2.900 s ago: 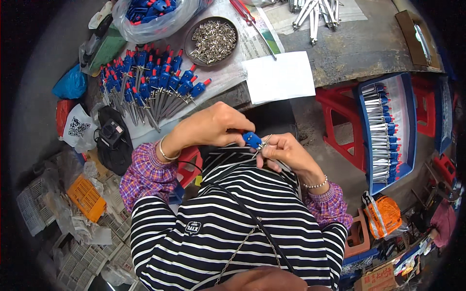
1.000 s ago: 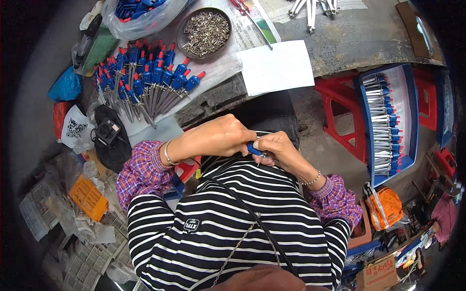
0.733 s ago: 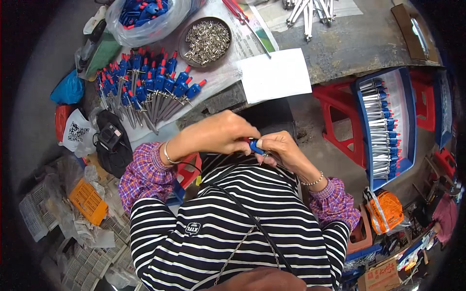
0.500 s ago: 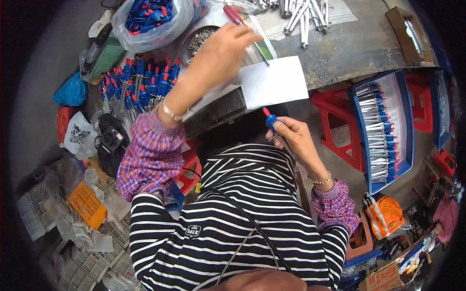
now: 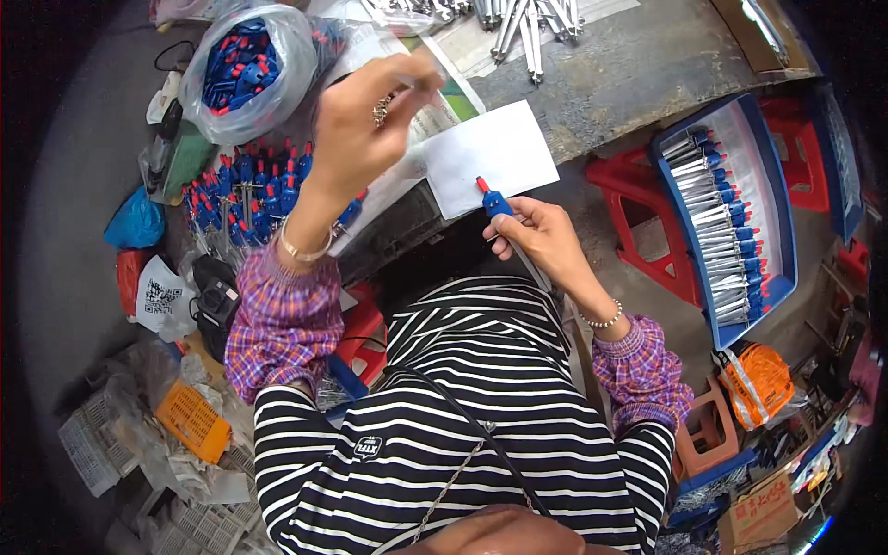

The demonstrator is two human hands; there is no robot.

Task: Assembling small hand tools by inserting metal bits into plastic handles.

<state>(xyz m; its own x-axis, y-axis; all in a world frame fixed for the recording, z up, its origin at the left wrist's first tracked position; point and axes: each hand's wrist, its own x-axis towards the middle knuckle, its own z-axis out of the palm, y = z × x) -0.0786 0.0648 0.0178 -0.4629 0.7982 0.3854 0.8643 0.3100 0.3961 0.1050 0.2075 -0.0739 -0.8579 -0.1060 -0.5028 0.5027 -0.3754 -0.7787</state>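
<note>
My right hand [image 5: 544,242] grips a blue-handled compass-like tool [image 5: 497,203] with a red tip pointing up and metal legs running down past my palm. It is held in front of my chest, just below a white sheet of paper [image 5: 490,155]. My left hand [image 5: 365,120] is raised over the bench with a ring on one finger. Its fingertips are pinched together near a printed sheet, and I cannot see whether anything is between them. It covers the spot where a bowl of small metal parts stood earlier.
A clear bag of blue and red parts [image 5: 242,67] and a pile of blue-handled tools [image 5: 239,196] lie left of my arm. Metal rods [image 5: 518,23] lie at the top. A blue tray of finished tools [image 5: 731,215] rests on red stools [image 5: 647,227] at right. An orange basket [image 5: 192,422] sits lower left.
Both hands were together on the blue tool at my chest. My left hand has let go and reached up over the bench, while the right keeps the tool and has lifted it slightly.
</note>
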